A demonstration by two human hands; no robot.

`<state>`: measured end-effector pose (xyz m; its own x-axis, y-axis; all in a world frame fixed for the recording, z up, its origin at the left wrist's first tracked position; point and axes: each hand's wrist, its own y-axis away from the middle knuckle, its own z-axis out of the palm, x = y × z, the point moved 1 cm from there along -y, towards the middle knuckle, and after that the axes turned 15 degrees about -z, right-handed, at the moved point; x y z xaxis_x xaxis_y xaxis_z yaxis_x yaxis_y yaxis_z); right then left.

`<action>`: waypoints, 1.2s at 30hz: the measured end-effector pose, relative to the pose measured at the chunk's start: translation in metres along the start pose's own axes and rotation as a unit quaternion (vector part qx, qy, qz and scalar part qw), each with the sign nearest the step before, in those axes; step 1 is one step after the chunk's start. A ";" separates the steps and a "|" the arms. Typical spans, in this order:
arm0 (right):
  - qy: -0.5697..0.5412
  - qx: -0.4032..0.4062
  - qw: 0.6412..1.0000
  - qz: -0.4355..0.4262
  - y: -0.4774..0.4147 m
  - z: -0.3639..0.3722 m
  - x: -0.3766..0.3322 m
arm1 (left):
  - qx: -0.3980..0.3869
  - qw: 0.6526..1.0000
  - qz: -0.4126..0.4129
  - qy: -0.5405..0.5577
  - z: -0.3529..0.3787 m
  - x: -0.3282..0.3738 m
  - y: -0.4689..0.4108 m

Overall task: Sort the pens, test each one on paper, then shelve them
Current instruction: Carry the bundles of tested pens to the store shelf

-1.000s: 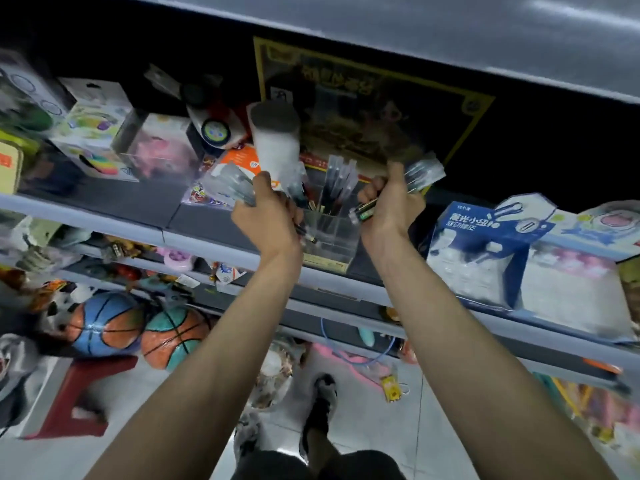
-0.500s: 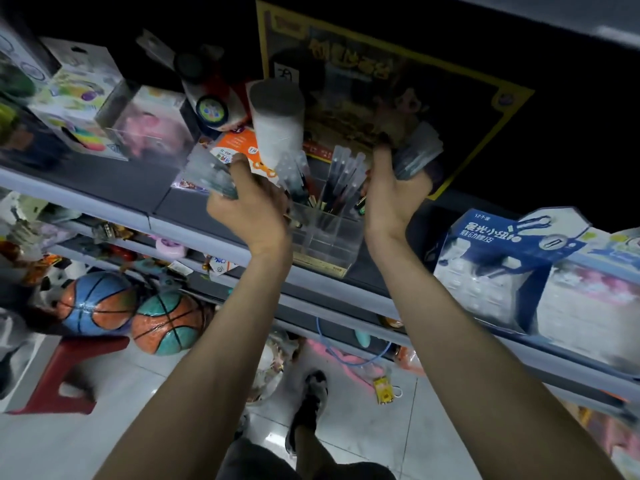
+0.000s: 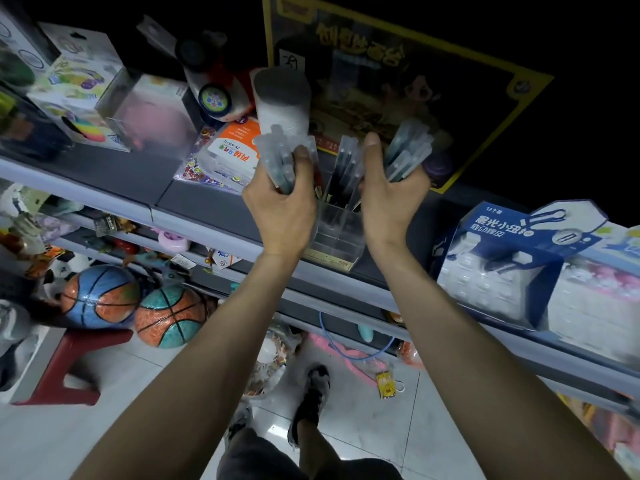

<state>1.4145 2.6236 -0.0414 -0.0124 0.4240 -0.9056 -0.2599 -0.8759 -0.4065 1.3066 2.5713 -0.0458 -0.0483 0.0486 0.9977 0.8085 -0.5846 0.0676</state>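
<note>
My left hand point(image 3: 282, 206) grips a bundle of clear-capped pens point(image 3: 278, 157) upright, just left of a clear plastic pen holder point(image 3: 337, 233) on the grey shelf point(image 3: 214, 216). My right hand point(image 3: 388, 199) grips a second bundle of clear-capped pens point(image 3: 408, 150) on the holder's right side. Several more pens point(image 3: 344, 168) stand in the holder between my two hands. Both bundles are raised above the holder's rim.
A white cylinder point(image 3: 282, 102) stands right behind the holder, with an orange-and-white packet point(image 3: 235, 150) and toy boxes point(image 3: 145, 112) to the left. A blue eraser box point(image 3: 502, 261) sits on the shelf at right. Basketballs point(image 3: 100, 296) and a red stool point(image 3: 69, 365) are on the floor below.
Both hands turned their pen bundles more upright and drew closer to the holder; the left bundle rose from a sideways tilt. The view shifted slightly upward.
</note>
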 end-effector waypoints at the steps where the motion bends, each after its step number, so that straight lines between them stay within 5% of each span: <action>1: 0.003 -0.001 1.000 -0.004 0.001 0.000 0.000 | -0.012 1.000 0.007 -0.014 0.000 0.000 0.002; 24: 0.054 -0.042 0.997 -0.027 0.004 -0.015 -0.012 | -0.065 0.996 0.058 0.008 -0.019 0.004 0.015; 36: 0.186 -0.151 0.968 -0.080 -0.005 -0.039 -0.033 | -0.146 0.978 0.079 -0.127 -0.039 0.039 0.011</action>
<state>1.4539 2.6048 -0.0148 0.3681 0.4957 -0.7866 0.0642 -0.8576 -0.5104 1.2906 2.5353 -0.0056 0.2414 0.1172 0.9633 0.5908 -0.8053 -0.0501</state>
